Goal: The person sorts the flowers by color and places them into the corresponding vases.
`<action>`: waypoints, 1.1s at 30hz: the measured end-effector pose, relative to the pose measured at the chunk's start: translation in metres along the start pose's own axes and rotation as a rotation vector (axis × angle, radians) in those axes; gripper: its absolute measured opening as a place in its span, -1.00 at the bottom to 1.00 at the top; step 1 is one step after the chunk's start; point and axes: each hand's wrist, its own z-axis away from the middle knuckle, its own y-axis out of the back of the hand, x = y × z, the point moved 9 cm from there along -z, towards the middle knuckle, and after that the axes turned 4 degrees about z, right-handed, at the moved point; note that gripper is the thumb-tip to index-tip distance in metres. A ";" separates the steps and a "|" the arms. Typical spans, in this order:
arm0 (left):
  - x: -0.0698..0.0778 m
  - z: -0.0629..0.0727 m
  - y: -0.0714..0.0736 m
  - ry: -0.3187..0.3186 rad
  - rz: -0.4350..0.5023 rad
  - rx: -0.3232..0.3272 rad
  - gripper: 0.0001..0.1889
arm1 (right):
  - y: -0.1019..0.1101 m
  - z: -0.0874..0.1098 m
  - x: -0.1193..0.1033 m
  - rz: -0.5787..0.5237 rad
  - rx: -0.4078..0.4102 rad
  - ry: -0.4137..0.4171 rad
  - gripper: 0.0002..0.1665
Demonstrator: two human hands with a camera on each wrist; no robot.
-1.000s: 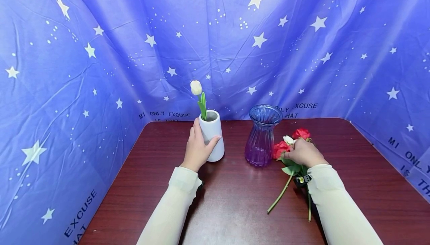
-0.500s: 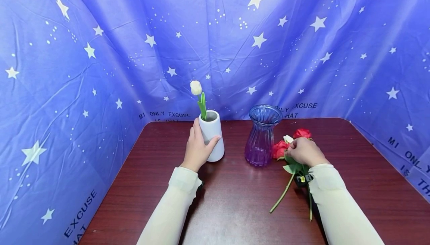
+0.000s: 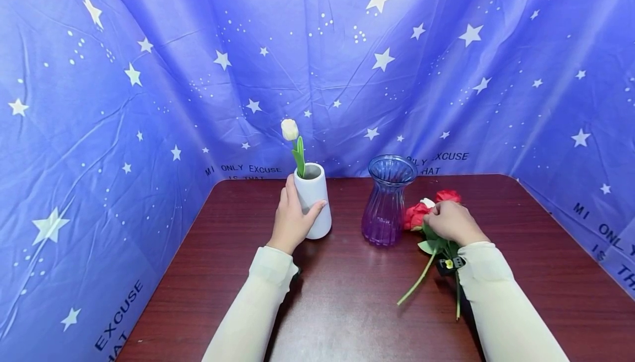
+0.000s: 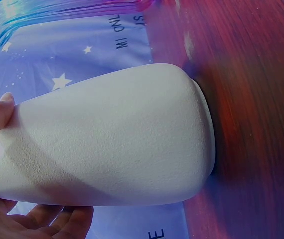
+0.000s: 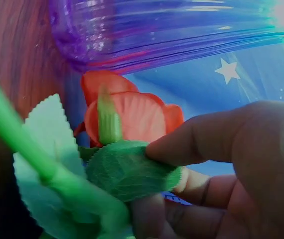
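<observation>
My left hand (image 3: 292, 219) grips a white vase (image 3: 313, 196) round its side, thumb on the near right. In the left wrist view the white vase (image 4: 117, 134) stands on the table between thumb and fingers. A white tulip (image 3: 289, 129) leans out of it. My right hand (image 3: 453, 223) pinches the red roses (image 3: 415, 217) just below their heads; a white flower (image 3: 428, 203) shows beside the fingers. In the right wrist view my fingers hold a green leaf (image 5: 127, 172) under a red rose (image 5: 142, 117). The palm hides part of the stems.
A blue-to-purple glass vase (image 3: 382, 213) stands between the hands, close to the red roses. The dark red wooden table (image 3: 342, 307) has rounded far corners. Blue starry cloth (image 3: 317, 64) hangs behind and at both sides.
My right hand has shifted slightly right, and the stem ends have moved a little away from me. The left hand and both vases stay where they were.
</observation>
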 end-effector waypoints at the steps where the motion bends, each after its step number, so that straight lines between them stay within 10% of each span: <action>1: 0.000 0.000 0.000 -0.003 0.000 0.002 0.07 | 0.001 0.000 0.000 -0.004 0.005 0.001 -0.62; 21: 0.002 0.000 0.001 -0.005 -0.001 0.008 0.08 | 0.023 0.003 0.004 -0.074 0.132 -0.026 -0.78; 33: 0.004 0.001 0.002 -0.001 0.005 0.005 0.07 | 0.013 0.003 0.008 -0.023 0.020 -0.013 -0.79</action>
